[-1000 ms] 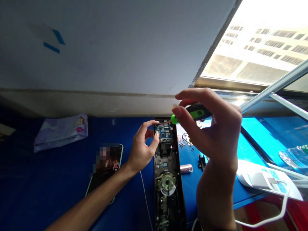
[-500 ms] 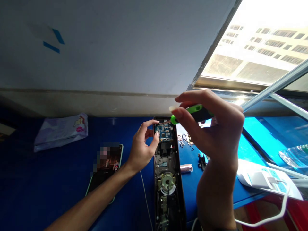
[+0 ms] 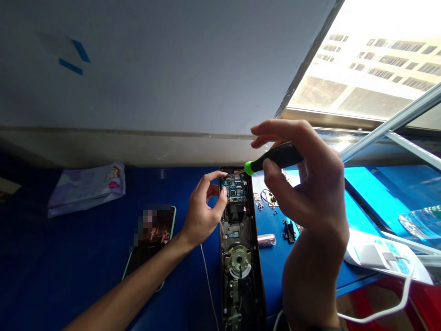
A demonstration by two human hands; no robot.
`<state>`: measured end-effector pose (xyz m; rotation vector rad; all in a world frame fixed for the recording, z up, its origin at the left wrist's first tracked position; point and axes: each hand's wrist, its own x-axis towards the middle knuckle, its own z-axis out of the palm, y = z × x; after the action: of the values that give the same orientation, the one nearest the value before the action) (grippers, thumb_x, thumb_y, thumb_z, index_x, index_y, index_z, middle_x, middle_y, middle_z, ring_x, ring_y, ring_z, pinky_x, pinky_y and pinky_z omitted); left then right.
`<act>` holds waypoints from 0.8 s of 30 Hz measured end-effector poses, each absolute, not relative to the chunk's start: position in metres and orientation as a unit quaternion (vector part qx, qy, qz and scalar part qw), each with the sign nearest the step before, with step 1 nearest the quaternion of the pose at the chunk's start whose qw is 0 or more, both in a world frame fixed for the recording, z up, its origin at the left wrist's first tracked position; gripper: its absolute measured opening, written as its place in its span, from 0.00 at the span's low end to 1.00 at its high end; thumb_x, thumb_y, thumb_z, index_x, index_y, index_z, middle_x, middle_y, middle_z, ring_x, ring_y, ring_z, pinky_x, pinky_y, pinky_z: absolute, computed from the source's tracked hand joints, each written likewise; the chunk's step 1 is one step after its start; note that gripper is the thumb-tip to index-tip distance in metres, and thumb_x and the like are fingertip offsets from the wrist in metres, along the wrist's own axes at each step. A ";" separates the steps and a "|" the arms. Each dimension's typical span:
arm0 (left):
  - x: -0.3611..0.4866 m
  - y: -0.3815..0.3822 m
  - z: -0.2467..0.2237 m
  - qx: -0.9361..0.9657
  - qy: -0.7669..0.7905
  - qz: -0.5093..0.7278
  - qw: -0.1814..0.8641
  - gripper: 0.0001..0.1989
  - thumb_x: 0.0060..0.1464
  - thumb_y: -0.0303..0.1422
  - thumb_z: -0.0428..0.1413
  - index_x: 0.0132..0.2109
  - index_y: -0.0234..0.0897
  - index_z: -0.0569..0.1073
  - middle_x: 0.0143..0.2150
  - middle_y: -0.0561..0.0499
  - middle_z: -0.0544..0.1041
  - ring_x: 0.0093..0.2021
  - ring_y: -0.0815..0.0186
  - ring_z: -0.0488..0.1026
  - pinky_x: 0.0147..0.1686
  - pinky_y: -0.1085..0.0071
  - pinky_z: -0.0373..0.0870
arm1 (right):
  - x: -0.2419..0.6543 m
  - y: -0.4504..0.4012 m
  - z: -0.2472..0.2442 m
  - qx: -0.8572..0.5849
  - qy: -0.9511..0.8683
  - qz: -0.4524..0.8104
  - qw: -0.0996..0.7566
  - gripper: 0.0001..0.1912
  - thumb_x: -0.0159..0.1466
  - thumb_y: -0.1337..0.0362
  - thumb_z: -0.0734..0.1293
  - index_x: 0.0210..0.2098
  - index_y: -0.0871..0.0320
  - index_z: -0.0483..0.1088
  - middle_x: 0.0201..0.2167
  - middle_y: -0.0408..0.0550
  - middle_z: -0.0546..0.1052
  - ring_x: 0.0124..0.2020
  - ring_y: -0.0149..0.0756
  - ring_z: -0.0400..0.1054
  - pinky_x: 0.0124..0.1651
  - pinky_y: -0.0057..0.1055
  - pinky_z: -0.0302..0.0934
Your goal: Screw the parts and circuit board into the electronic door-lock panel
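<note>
Right hand grips screwdriver; left pinches circuit board. My slanted shaft could slip, scratching it.

Phone left of device, circuit board in its far end

Right hand angles a green-and-black screwdriver down at the circuit board!
And there's the left hand, fingers at the board's left edge, inside the long black casing on the blue tabletop, phone lying off left.
</note>
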<state>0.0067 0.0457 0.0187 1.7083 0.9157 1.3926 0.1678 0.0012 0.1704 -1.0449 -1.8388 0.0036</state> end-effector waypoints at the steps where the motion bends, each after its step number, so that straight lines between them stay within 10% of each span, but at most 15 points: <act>1: 0.007 0.045 0.019 0.666 0.357 0.542 0.368 0.15 0.65 0.29 0.57 0.57 0.42 0.71 0.54 0.49 0.77 0.40 0.68 0.76 0.45 0.68 0.78 | 0.168 0.002 0.170 -0.433 -0.754 -0.007 0.493 0.19 0.68 0.70 0.65 0.52 0.41 0.75 0.46 0.44 0.82 0.45 0.44 0.80 0.44 0.42 0.77; 7: 0.006 0.046 0.018 0.664 0.357 0.543 0.370 0.15 0.65 0.30 0.58 0.57 0.42 0.72 0.55 0.48 0.77 0.42 0.67 0.77 0.46 0.69 0.78 | 0.167 0.007 0.167 -0.444 -0.735 -0.081 0.505 0.04 0.66 0.60 0.75 0.37 0.49 0.76 0.30 0.40 0.81 0.25 0.31 0.72 0.26 0.33 0.68; 15: 0.005 0.046 0.021 0.668 0.363 0.540 0.362 0.15 0.64 0.29 0.57 0.57 0.41 0.71 0.53 0.49 0.78 0.39 0.69 0.76 0.44 0.70 0.78 | 0.163 0.003 0.167 -0.424 -0.754 -0.007 0.501 0.20 0.68 0.70 0.64 0.55 0.41 0.70 0.52 0.41 0.80 0.47 0.44 0.79 0.42 0.41 0.75; 24: 0.005 0.047 0.019 0.663 0.363 0.540 0.371 0.15 0.64 0.30 0.58 0.57 0.42 0.71 0.52 0.49 0.78 0.39 0.69 0.77 0.43 0.70 0.78 | 0.166 0.006 0.167 -0.430 -0.744 -0.086 0.504 0.03 0.67 0.63 0.73 0.38 0.51 0.75 0.33 0.42 0.82 0.31 0.34 0.76 0.30 0.34 0.69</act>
<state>0.0055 0.0471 0.0193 1.7000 0.9303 1.3851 0.1656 0.0055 0.1674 -1.0389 -1.7961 -0.2087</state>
